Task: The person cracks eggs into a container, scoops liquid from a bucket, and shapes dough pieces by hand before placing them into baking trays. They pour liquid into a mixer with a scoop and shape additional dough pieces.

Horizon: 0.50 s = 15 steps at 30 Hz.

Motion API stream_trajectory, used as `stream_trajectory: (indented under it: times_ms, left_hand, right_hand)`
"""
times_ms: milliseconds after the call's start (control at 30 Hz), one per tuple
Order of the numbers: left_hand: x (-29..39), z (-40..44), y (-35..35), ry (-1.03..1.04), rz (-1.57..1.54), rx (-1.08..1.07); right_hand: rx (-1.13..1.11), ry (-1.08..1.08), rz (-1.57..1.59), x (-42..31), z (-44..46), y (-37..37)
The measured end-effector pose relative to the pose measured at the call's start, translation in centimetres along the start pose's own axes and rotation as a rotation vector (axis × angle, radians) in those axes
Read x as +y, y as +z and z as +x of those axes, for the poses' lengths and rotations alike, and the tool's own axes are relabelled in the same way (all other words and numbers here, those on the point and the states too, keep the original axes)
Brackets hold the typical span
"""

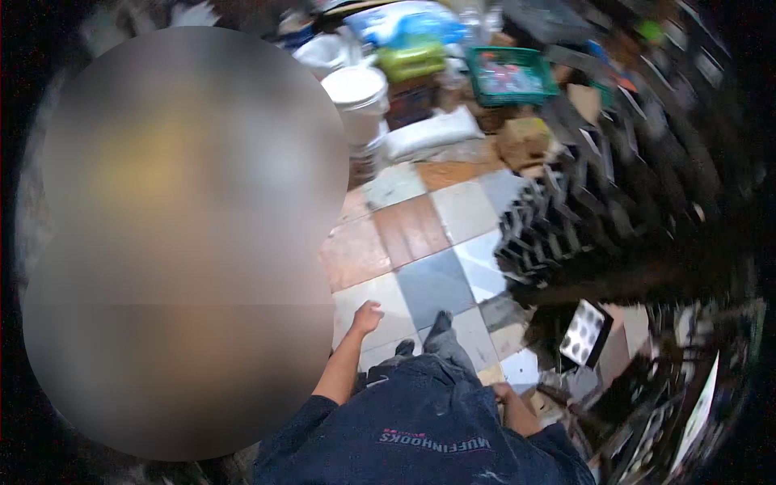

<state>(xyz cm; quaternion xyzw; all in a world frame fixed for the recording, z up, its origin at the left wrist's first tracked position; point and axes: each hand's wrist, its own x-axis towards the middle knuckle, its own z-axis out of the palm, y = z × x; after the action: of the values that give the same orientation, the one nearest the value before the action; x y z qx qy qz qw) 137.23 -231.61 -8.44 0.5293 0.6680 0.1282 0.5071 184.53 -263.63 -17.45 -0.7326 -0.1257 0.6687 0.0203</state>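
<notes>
My left hand [368, 318] hangs in front of my body on the left, above the floor tiles. Its fingers look curled in loosely, and nothing shows in them. Close to my right hip is my right hand [503, 392], partly hidden beside the dark shirt [428, 412]. Its fingers cannot be made out. My feet [439, 323] stand on the tiles, with one ahead of the other.
Patchwork floor tiles [436, 279] run ahead. White buckets [356, 87], a white sack [435, 133] and a green crate [511, 77] stand at the far end. Dark stacked metal pieces [558, 214] line the right, near a white box with dark spots [585, 333]. A blur covers the left.
</notes>
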Motion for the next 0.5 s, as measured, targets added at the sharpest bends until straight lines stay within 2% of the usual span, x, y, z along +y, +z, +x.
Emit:
stream_trajectory:
  times_ms: [100,133,200,233,267,300,333,367,400,433,467,500]
  left_hand:
    - [0.6,0.3,-4.8,-0.18,-0.138,0.093]
    - [-0.5,1.2,-5.6,-0.197,-0.15,0.116]
    - [-5.9,3.8,-5.5,-0.204,0.05,0.205]
    - [-11.6,5.9,-4.5,-0.142,0.194,0.194]
    - [-16.3,7.7,-4.2,-0.167,0.436,0.021]
    - [-17.0,7.0,-5.5,-0.264,0.334,-0.127]
    - [-17.0,6.3,-6.5,-0.34,0.339,-0.18]
    - [-17.7,5.4,-6.9,-0.35,0.338,-0.161]
    - [-18.3,4.6,-7.6,-0.355,0.314,-0.185]
    - [-18.3,4.4,-9.8,-0.367,0.296,-0.21]
    - [-15.3,4.2,-10.7,-0.746,-0.278,0.029]
    - [-14.9,6.0,-13.1,-0.747,-0.282,0.056]
  right_hand:
    - [0.119,-0.206,-0.27,6.4,7.0,-1.6]
    - [0.161,-0.248,-0.363,6.1,7.9,-1.8]
    - [0.233,-0.359,-0.545,2.3,8.8,-2.1]
    - [0.261,-0.656,-0.688,0.7,9.8,-1.1]
    - [0.283,-0.474,-0.59,-3.9,10.7,-2.2]
    - [0.317,-0.289,-0.48,-9.1,11.8,-4.1]
    - [0.361,-0.115,-0.373,-18.4,8.7,-5.4]
    - [0.275,-0.289,-1.035,-21.6,14.8,-9.8]
    - [0.347,-0.543,-1.679,-26.8,16.3,-12.1]
    - [0.681,-0.491,-1.006,-31.5,18.3,-11.0]
    - [0.7,-0.483,-0.963,-38.3,20.0,-10.3]
    - [0.727,-0.479,-0.925,-46.1,21.4,-10.1]
